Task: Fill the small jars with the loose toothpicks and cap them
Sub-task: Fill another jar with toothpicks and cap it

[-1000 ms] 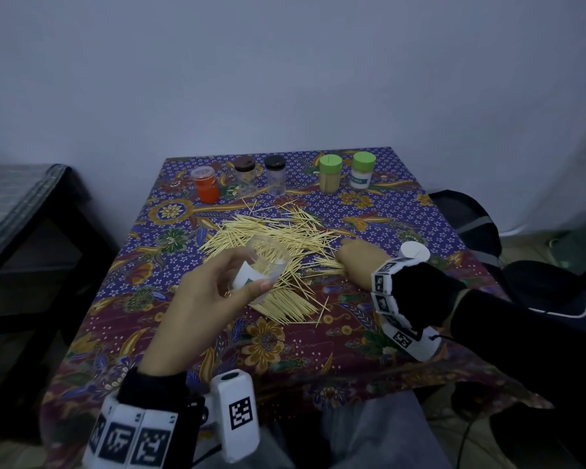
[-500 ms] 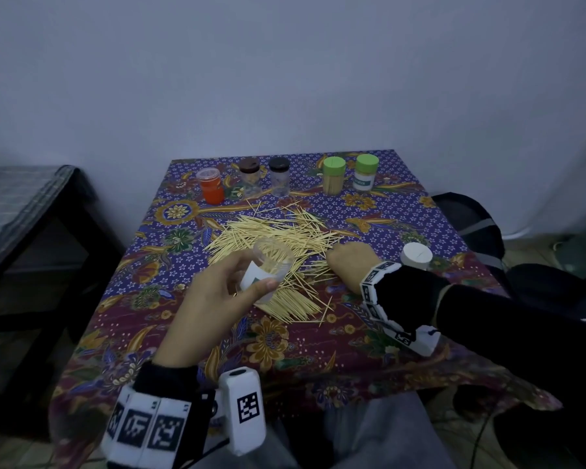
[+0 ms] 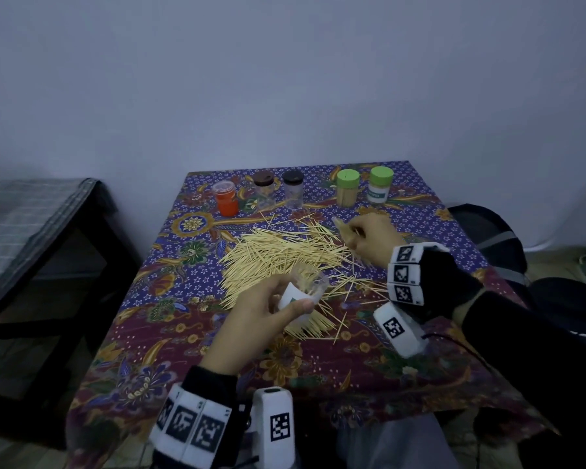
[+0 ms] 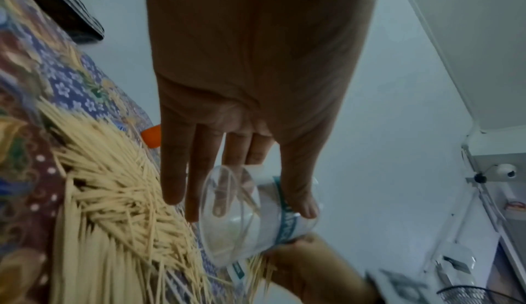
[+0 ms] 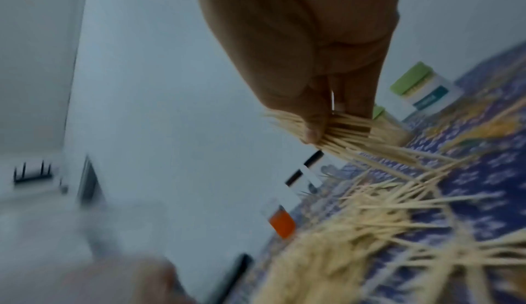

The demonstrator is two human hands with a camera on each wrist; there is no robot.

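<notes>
Left hand (image 3: 261, 319) grips the open jar (image 3: 305, 289) tilted over the near edge of the pile (image 3: 285, 258), mouth angled up, apparently to receive sticks. Right hand (image 3: 369, 236) pinches a bundle (image 5: 336, 133) lifted clear at the pile's far right, likely for loading.

Dim, bluish light. Plain pale wall (image 3: 285, 79) behind; dark bench (image 3: 48, 238) with checked cloth (image 3: 17, 218) at left.

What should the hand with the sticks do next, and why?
Probably carry its bunch of toothpicks over and slip them into the open jar. The right hand already pinches the bunch, and the left hand holds the uncapped jar tilted, nearly empty.
</notes>
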